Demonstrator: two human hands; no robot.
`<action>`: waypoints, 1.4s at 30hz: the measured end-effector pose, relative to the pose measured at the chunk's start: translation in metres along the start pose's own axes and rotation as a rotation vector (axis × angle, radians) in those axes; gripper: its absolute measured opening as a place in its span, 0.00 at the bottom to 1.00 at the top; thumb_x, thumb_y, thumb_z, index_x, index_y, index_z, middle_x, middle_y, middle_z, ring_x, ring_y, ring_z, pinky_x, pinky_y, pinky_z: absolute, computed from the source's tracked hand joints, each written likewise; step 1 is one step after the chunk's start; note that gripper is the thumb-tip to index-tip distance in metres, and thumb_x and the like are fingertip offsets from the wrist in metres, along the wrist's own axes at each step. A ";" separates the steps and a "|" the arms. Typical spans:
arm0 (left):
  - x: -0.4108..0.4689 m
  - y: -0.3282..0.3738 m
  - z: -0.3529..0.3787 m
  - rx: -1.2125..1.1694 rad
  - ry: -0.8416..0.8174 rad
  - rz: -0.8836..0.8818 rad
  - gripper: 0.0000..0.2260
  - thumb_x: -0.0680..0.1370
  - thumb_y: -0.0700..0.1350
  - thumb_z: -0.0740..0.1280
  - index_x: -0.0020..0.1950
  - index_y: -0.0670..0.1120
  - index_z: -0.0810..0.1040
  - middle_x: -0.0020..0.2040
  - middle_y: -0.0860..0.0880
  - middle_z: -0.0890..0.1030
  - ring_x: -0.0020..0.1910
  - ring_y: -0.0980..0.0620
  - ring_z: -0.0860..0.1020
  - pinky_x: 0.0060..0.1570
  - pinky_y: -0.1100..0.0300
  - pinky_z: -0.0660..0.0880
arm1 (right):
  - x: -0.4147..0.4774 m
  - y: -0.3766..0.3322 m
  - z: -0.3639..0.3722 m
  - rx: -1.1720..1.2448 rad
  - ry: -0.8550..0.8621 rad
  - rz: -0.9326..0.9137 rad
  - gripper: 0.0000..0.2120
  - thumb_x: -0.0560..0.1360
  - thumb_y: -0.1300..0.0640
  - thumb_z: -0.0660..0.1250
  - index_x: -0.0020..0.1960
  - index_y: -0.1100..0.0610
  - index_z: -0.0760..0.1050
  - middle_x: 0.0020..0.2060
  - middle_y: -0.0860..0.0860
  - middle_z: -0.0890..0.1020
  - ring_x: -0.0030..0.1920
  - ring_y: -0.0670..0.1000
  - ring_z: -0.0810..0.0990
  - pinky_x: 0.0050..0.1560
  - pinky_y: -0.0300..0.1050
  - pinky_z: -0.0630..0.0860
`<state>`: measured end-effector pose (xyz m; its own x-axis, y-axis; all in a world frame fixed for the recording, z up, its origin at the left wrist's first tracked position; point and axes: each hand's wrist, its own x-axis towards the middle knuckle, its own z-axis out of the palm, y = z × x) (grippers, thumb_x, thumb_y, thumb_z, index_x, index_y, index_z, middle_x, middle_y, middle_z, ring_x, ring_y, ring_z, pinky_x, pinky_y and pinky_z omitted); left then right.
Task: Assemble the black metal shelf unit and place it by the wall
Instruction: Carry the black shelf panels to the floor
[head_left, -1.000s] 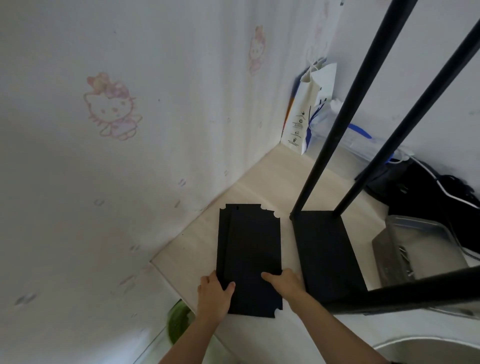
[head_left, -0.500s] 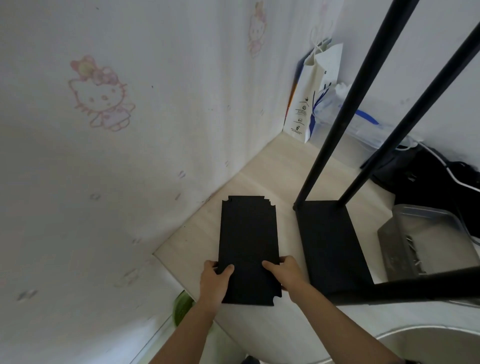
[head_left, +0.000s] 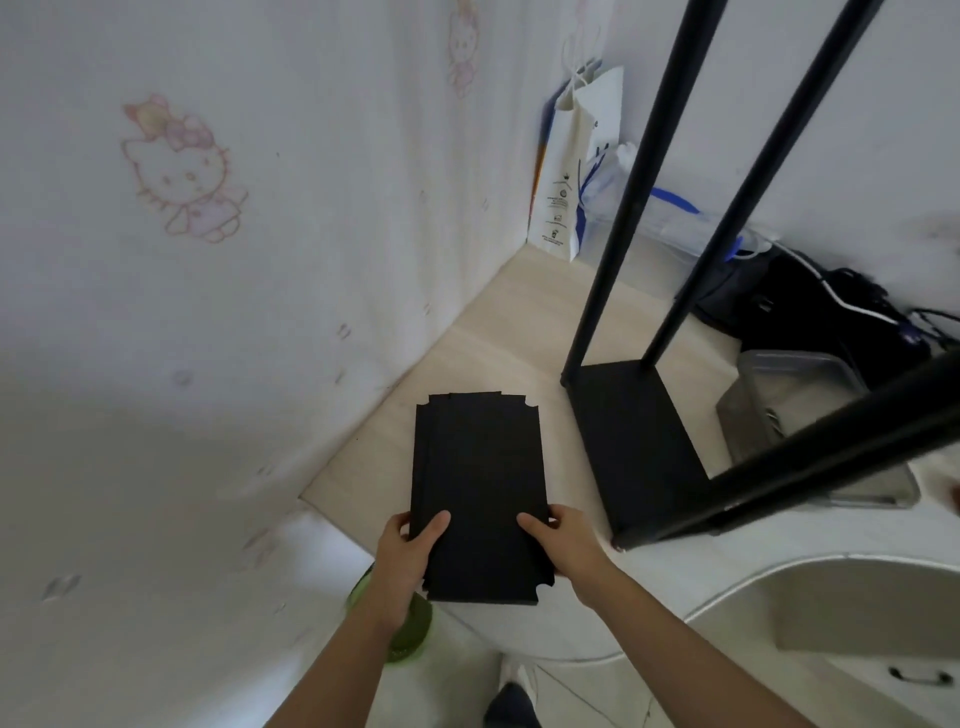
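Near the corner of a room, seen from a head camera looking down, two bare hands hold a small stack of black shelf panels (head_left: 480, 478) over a pale wooden desk (head_left: 498, 322). The panels are flat rectangles with a notch cut at each corner, and they lie slightly offset along the left edge. Just to their right stands the partly built shelf frame (head_left: 639, 441), a black base plate with thin black poles (head_left: 618, 218) rising out of view. The frame is close to the panels but not touching them.

The left hand (head_left: 402, 553) is grasping the near left corner of the stack, with its thumb on top and its fingers hidden underneath. The right hand (head_left: 563, 545) is grasping the near right edge in the same way. Both forearms reach forward from the bottom of the picture, roughly parallel. It is not possible to tell whether the far end of the stack rests on the desk.

The step in hand is probably getting a panel ready to fit. To do it well, square the stack, free one panel, hold it level, and line up every corner notch with a pole before seating it.

A wall (head_left: 260, 260) with faded cartoon cat prints runs along the left. A white paper bag (head_left: 576, 171) leans in the far corner. A clear container (head_left: 800, 395) sits right of the frame, and a green cup (head_left: 410, 623) shows below the desk edge.
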<state>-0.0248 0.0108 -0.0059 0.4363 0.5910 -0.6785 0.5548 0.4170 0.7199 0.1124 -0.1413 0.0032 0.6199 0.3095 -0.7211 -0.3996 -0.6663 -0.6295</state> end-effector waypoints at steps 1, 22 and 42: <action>-0.004 -0.003 -0.003 0.007 -0.013 0.007 0.30 0.78 0.55 0.70 0.75 0.45 0.65 0.54 0.52 0.75 0.46 0.55 0.77 0.38 0.61 0.75 | -0.009 0.003 0.003 0.007 0.017 0.000 0.21 0.76 0.45 0.70 0.63 0.56 0.75 0.54 0.51 0.81 0.54 0.52 0.81 0.57 0.54 0.80; -0.118 -0.088 -0.049 0.223 -0.269 0.272 0.20 0.76 0.55 0.73 0.64 0.51 0.71 0.53 0.57 0.78 0.51 0.58 0.78 0.46 0.61 0.78 | -0.185 0.136 0.049 0.372 0.310 -0.001 0.16 0.78 0.53 0.69 0.63 0.56 0.72 0.55 0.51 0.81 0.53 0.53 0.82 0.51 0.51 0.82; -0.273 -0.213 0.120 0.562 -0.639 0.365 0.17 0.78 0.52 0.73 0.62 0.47 0.73 0.53 0.52 0.81 0.49 0.58 0.80 0.36 0.72 0.74 | -0.340 0.361 -0.052 0.693 0.659 0.130 0.16 0.79 0.53 0.68 0.63 0.57 0.71 0.56 0.51 0.78 0.50 0.50 0.80 0.45 0.43 0.80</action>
<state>-0.1769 -0.3222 0.0078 0.8666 0.0566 -0.4957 0.4954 -0.2149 0.8416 -0.2077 -0.5220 0.0367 0.7126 -0.3225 -0.6231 -0.6711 -0.0545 -0.7393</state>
